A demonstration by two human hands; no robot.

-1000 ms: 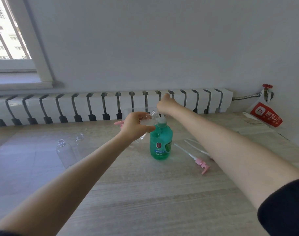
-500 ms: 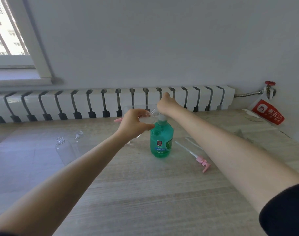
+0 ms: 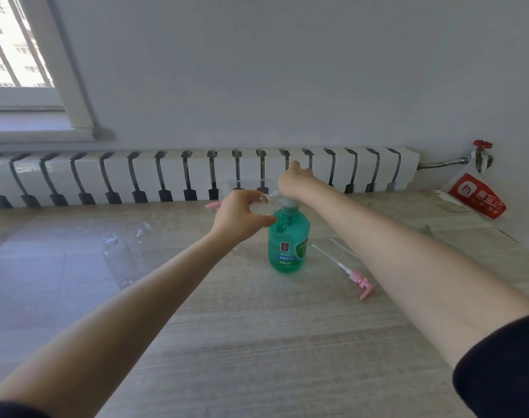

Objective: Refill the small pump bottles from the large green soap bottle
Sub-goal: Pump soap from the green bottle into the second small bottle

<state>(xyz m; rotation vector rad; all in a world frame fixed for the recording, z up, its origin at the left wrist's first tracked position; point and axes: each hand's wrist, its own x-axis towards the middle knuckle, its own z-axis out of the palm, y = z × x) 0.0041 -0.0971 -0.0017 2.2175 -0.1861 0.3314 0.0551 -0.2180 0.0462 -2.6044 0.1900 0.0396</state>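
The large green soap bottle stands upright on the wooden floor. My right hand presses down on its pump head, which is hidden beneath the hand. My left hand grips a small clear bottle, tilted with its open neck at the pump's nozzle. Two more small clear bottles, one nearer and one behind it, stand open at the left. A pink pump top with its long tube lies right of the green bottle.
A white radiator runs along the wall behind. A clear container and another pink pump piece sit behind my left hand. A red-and-white bag hangs from a valve at the right.
The view shifted slightly; both hands stay at the green bottle's pump, with the small bottle still held at the nozzle.
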